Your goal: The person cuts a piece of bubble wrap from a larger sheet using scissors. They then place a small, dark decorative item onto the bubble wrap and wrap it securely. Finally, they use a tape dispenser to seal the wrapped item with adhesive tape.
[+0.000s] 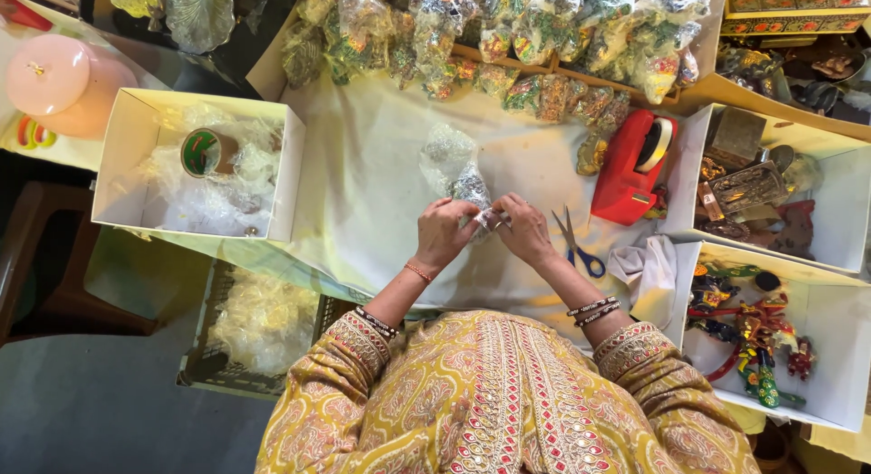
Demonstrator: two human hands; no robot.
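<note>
Head view: the left hand [442,231] and the right hand [524,227] meet over the cloth-covered surface [363,175]. Both sets of fingers pinch a small clear bag [473,195] near its mouth. It looks like the bag is being closed. I think the next move needs a strip from the red tape holder [631,166] just to the right. Blue scissors [577,245] lie beside the right hand.

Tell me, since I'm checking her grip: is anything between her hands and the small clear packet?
Nothing visible. The left hand and right hand both pinch the clear packet directly over the white cloth; the scissors lie off to the right.
</note>
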